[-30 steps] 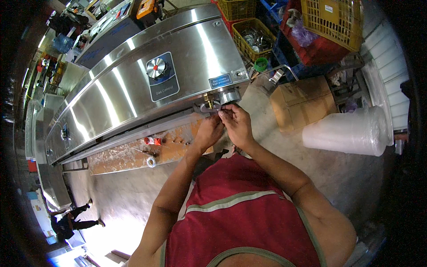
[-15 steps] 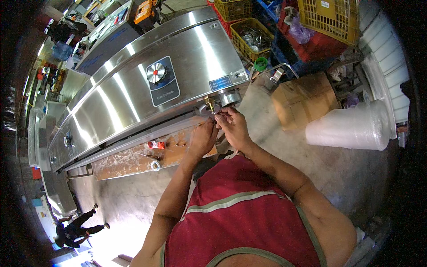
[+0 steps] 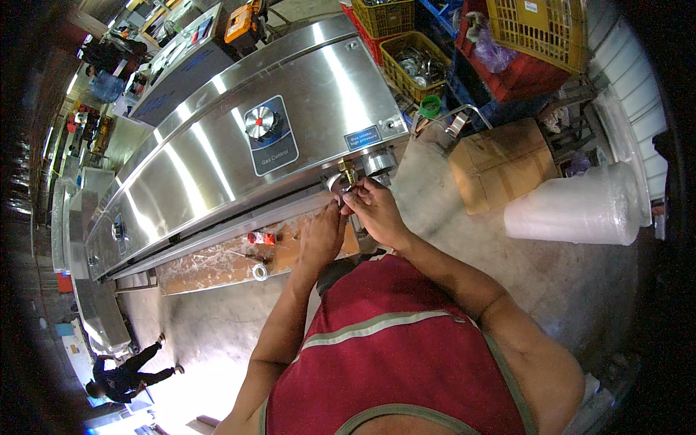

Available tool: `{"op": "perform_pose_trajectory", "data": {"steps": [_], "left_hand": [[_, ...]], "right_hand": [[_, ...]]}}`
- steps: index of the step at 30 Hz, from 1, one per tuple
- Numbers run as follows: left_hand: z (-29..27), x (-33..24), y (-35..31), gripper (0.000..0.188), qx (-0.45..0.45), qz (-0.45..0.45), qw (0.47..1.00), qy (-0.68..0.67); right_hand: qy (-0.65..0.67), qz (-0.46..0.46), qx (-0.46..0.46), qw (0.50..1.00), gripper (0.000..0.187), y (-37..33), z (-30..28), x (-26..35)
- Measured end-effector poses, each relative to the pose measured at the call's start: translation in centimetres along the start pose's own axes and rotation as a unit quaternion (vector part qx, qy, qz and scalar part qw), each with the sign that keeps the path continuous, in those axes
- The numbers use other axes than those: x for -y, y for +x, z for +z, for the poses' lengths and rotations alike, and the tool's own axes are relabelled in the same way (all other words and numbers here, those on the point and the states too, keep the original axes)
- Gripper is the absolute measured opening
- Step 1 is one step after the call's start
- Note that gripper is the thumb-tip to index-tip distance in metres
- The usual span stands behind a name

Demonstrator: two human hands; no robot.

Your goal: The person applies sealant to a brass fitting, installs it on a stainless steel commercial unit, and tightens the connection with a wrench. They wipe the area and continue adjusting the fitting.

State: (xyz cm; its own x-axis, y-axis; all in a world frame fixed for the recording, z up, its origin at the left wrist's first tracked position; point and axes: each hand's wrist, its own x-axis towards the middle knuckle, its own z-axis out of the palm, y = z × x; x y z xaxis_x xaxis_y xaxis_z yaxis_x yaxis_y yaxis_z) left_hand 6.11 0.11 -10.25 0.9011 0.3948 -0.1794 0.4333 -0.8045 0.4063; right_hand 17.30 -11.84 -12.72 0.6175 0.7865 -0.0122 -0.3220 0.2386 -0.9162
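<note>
A long stainless-steel gas appliance (image 3: 196, 156) stretches across the view, with a round control knob (image 3: 259, 122) on its front panel. From its right end, under the blue label, a brass fitting (image 3: 349, 172) sticks out beside a round silver metal part (image 3: 378, 162). Just below the fitting, my right hand (image 3: 378, 215) pinches with thumb and forefinger. My left hand (image 3: 323, 230) is closed too, its fingertips meeting those of the right. A small greyish piece (image 3: 337, 183) shows at the fingertips; what either hand grips is too small and covered to name.
Below the appliance lies a worn wooden board (image 3: 206, 270) with a red packet (image 3: 261, 238), a screwdriver-like tool and a white tape roll (image 3: 259, 272). To the right are a cardboard box (image 3: 500, 165), a plastic-wrapped roll (image 3: 573, 206) and yellow crates (image 3: 415, 64). Another person (image 3: 127, 373) is at lower left.
Both hands sit slightly lower against the brass fitting, which shows more plainly now. My left hand's fingers have shifted a little. The whole view has moved slightly.
</note>
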Motion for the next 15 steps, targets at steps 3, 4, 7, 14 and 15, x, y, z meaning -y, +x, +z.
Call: {"op": "perform_pose_trajectory", "data": {"steps": [3, 4, 7, 14, 15], "left_hand": [[-0.7, -0.3, -0.6, 0.034, -0.01, -0.006, 1.0, 0.027], [-1.0, -0.3, -0.7, 0.031, -0.014, -0.005, 0.999, 0.029], [-2.2, -0.4, -0.9, 0.03, -0.03, -0.001, 0.999, 0.032], [-3.7, -0.2, -1.5, 0.027, -0.051, 0.021, 0.998, 0.038], [-3.8, -0.2, -1.5, 0.027, -0.058, 0.027, 0.997, 0.035]], "right_hand": [[-0.01, -0.004, 0.015, 1.0, 0.022, -0.1, 0.1, 0.5], [-0.004, 0.002, 0.011, 1.0, 0.023, -0.1, 0.2, 0.7], [0.016, 0.001, 0.02, 1.0, 0.027, 0.0, 0.5, 1.2], [-0.065, -0.02, 0.034, 0.997, 0.039, 0.4, 0.5, 2.0], [-0.073, -0.023, 0.035, 0.996, 0.039, 0.4, 0.5, 2.1]]}}
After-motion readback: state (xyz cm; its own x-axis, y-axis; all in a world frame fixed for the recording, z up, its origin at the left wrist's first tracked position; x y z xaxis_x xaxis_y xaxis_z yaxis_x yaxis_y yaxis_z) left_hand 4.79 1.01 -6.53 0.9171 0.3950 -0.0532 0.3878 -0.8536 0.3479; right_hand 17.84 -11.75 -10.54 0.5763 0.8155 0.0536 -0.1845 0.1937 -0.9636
